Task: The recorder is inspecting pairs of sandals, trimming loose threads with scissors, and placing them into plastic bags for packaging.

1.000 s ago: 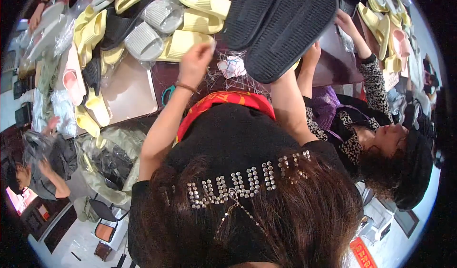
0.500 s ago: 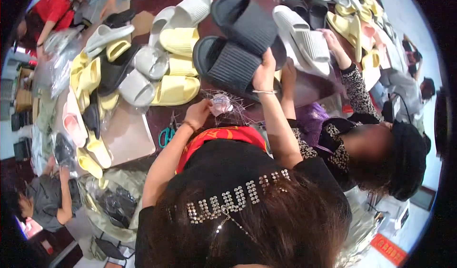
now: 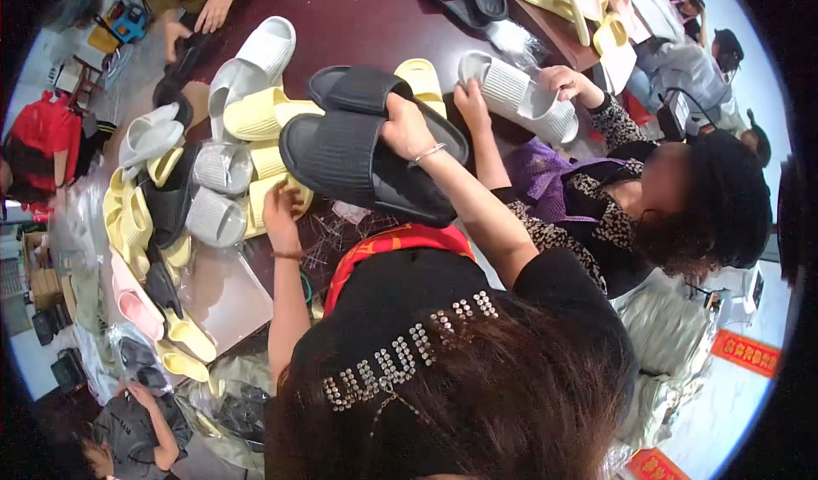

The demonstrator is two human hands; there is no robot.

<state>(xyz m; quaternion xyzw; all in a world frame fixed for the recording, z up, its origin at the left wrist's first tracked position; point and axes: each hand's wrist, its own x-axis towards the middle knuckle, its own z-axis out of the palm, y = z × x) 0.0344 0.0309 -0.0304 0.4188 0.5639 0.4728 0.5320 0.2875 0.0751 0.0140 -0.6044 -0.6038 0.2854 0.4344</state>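
Observation:
My right hand (image 3: pixel 407 128) is closed around a pair of black slide slippers (image 3: pixel 328 156) with ribbed straps, held overlapping above the table. Its thumb and fingers press on the middle of the upper slipper. My left hand (image 3: pixel 281 211) has its fingers apart at the edge of a yellow slide slipper (image 3: pixel 258 209); whether it touches is hard to see. Beside that lie grey slippers (image 3: pixel 216 216) in clear wrapping. Between my hands, partly under the black pair, are thin loose strands (image 3: pixel 328 240) and a small pale crumpled piece (image 3: pixel 349 212).
Yellow, pink, grey and black slippers spread along the table's left side. On my right a co-worker (image 3: pixel 588 199) holds a pair of grey slippers (image 3: pixel 520 96) with both hands. Another person's hands (image 3: pixel 209 15) are across the dark red table (image 3: pixel 341 11). More slippers (image 3: pixel 554 2) lie far right.
The black slippers have moved left and turned in my right hand. My left hand has left the pale crumpled piece for the yellow slipper. The co-worker's grey slippers have shifted nearer.

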